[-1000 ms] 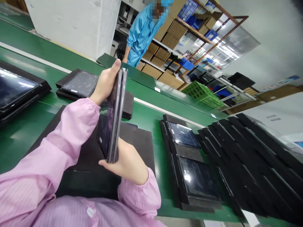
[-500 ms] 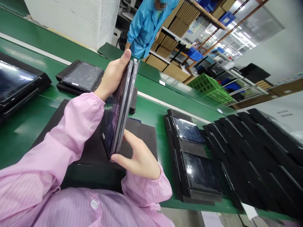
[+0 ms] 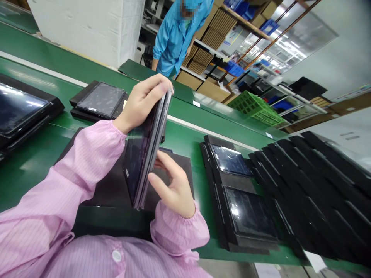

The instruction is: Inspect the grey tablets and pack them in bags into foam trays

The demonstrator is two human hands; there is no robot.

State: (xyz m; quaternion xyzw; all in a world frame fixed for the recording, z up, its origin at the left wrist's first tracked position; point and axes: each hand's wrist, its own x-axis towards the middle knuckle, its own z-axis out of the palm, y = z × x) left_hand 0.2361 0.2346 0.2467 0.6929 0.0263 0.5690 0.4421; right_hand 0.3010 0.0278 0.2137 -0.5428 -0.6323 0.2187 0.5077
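Two tablets [image 3: 141,154], pressed face to back, stand upright and slightly tilted in front of me, their thin edges towards me. My left hand [image 3: 146,101] is wrapped over their upper end, closed on them. To the right of their lower half is my right hand [image 3: 175,185], thumb and fingers apart. Its fingertips are close to the back tablet; whether they touch it I cannot tell. Beneath the tablets lies a dark flat board or tray [image 3: 101,189] on the green bench, partly hidden by my arm and the tablets.
Black trays with tablets [image 3: 249,212] lie at the right, beside a row of stacked black trays [image 3: 315,193]. More trayed tablets [image 3: 101,98] are at the left. Across the green bench [image 3: 185,133] stands a person in blue [image 3: 171,42]. A green crate [image 3: 255,108] is behind.
My left fingers have folded over the tablets' top end. My right thumb has come off their lower edge, and that hand has opened. The tablets sit slightly lower in view.
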